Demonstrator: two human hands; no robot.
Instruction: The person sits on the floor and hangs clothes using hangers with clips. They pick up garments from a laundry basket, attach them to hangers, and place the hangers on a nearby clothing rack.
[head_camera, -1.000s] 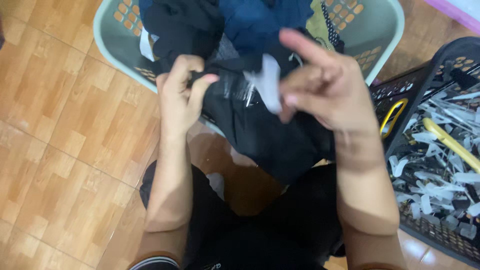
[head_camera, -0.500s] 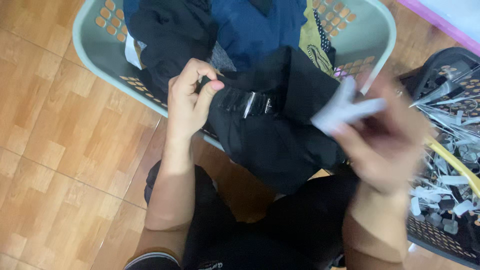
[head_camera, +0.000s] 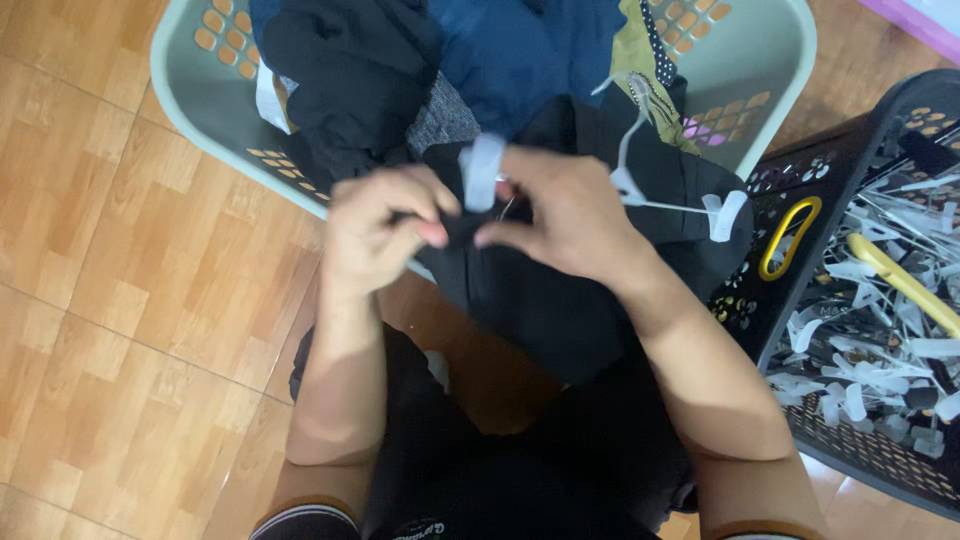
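While both hands met over the black garment (head_camera: 560, 300) draped across the lap and the rim of the pale green laundry basket (head_camera: 200, 110), the left hand (head_camera: 375, 235) pinched the soft cloth and the right hand (head_camera: 560, 215) closed on the white hanger clip (head_camera: 483, 170) — fingers curled tight, none spread. Doing this well, I judged, meant keeping the fabric flat and taut under the stiff plastic clip. Beside the right arm stood a perforated black basket (head_camera: 790, 300) full of white hangers (head_camera: 880, 360) — thin, hard, tangled.
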